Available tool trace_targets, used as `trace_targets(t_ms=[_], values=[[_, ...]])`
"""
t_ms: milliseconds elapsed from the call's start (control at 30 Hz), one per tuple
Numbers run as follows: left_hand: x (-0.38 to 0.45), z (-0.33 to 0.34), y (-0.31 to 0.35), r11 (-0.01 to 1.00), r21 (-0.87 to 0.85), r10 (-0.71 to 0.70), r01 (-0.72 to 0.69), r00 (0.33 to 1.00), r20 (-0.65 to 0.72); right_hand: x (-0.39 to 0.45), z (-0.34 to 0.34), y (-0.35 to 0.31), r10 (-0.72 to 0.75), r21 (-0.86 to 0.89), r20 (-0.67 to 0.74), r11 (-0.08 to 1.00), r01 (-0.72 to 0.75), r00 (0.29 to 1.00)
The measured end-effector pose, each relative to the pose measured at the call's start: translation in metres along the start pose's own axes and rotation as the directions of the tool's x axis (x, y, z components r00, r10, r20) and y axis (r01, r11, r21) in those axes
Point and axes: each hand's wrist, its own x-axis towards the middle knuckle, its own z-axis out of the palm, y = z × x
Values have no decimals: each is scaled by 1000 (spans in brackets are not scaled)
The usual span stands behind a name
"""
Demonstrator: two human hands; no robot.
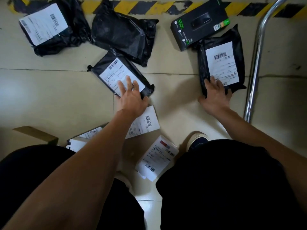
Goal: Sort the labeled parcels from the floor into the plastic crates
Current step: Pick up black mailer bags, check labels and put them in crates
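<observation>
Two black poly-bag parcels are under my hands on the pale tiled floor (49, 90). My left hand (131, 98) lies spread, fingers wide, flat on the white label of the slim black parcel (121, 75) that sits slantwise in front of my left knee; it has not closed on it. My right hand (216, 95) grips the near edge of the larger black parcel (221, 62), thumb at its left corner and fingers curled over onto its label.

Both labels are white with a barcode near the top and lines of small print too fine for me to read. Further out lie a crumpled black bag with a big white label (49, 27) at far left and a plain black bag (123, 34) showing no label, its near corner just beside the slim parcel. A dark retail box (201, 22) touches the top of the larger parcel; green digits on it read "30000", with a phone-like picture.

Close to my legs lie white-labelled packets (144, 125), each with barcodes, and a brown carton flap (36, 133). A yellow-and-black hazard stripe (149, 6) crosses the far floor, and a chrome tube (255, 63) rises at right.
</observation>
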Motion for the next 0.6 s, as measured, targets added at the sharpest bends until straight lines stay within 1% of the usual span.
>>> trace_targets(t_ms=[67,133,200,267,300,333,400,467,600], values=[[-3,5,1,997,50,58,-57,998,-11,-6,11,-6,-7,2,-15,1000,7,1000],[-9,13,4,982,119,145,-143,989,-4,-12,18,-12,-28,26,-55,999,29,998],[-15,22,8,948,185,264,-261,964,7,-20,24,-17,-97,19,-115,995,100,989],[-17,29,13,917,195,355,-347,935,-3,-24,28,-17,-135,38,-211,989,146,968],[-16,30,15,912,184,378,-367,925,-30,-24,29,-16,-104,74,-265,989,128,959],[-14,31,18,914,168,385,-369,920,-71,-23,29,-13,-44,117,-305,990,84,951],[-11,30,25,943,106,329,-316,930,-161,-20,27,-7,98,190,-307,981,-40,947],[-9,28,32,975,12,220,-222,957,-188,-17,28,-1,179,238,-240,964,-121,954],[-8,36,37,992,-126,10,-26,992,-126,-17,36,-3,183,277,-129,950,-142,975]])
